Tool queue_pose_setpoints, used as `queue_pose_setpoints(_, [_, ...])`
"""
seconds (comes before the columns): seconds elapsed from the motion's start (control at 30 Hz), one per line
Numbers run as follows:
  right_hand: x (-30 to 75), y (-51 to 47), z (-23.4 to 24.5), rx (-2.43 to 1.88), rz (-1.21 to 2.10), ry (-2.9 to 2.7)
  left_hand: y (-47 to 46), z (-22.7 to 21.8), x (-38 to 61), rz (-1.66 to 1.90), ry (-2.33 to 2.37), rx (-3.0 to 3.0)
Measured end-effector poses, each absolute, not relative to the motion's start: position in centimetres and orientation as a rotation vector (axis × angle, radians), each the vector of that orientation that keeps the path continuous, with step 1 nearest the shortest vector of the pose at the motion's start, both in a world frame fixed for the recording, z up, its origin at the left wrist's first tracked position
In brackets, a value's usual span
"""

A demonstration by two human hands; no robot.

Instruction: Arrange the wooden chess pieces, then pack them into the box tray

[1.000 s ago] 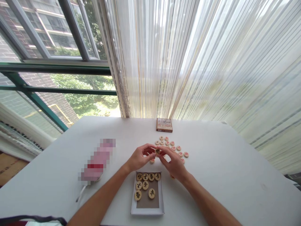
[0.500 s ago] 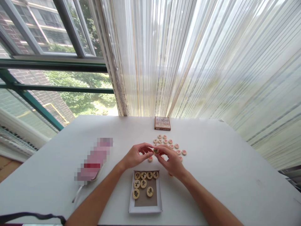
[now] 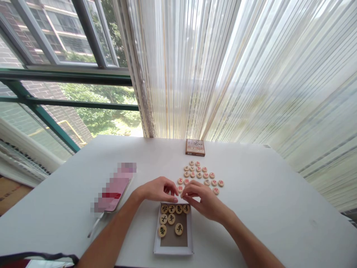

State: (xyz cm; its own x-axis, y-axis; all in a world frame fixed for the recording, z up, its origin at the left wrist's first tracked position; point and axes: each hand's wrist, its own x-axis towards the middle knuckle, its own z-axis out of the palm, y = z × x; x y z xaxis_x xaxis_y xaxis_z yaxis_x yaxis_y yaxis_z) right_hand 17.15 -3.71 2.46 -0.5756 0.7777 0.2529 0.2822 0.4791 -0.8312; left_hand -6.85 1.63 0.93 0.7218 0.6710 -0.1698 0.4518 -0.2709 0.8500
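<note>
My right hand (image 3: 202,199) pinches a wooden Chinese chess piece (image 3: 182,195) between thumb and fingertips, just beyond the far edge of the box tray (image 3: 173,251). Facing it, my left hand (image 3: 157,190) has its thumb and fingers apart with nothing between them, close over the tray's far left corner. Inside the tray lie several pieces with black characters; one black-marked piece (image 3: 179,229) sits apart on the right. Behind my hands several red- and black-marked pieces (image 3: 205,175) are spread on the table, a few partly hidden by the right fingers.
A small printed box lid (image 3: 195,147) lies near the far edge of the white table (image 3: 251,208). On the left is a pink phone-like object (image 3: 117,190), blurred out, with a pale strap. Striped sheer curtains (image 3: 181,74) and a window stand behind the table.
Both hands have come nearer to the tray. My left fingers have parted from the piece, which stays in my right hand. More of the loose pieces show now.
</note>
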Motion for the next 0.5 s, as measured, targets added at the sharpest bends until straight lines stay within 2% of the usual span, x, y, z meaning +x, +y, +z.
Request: queue_pose_setpoints(0.5, [15.9, -5.9, 2.3, -1.067, 0.887, -2.452, 1.5, 1.3, -6.9, 0.195, 0.848, 1.965])
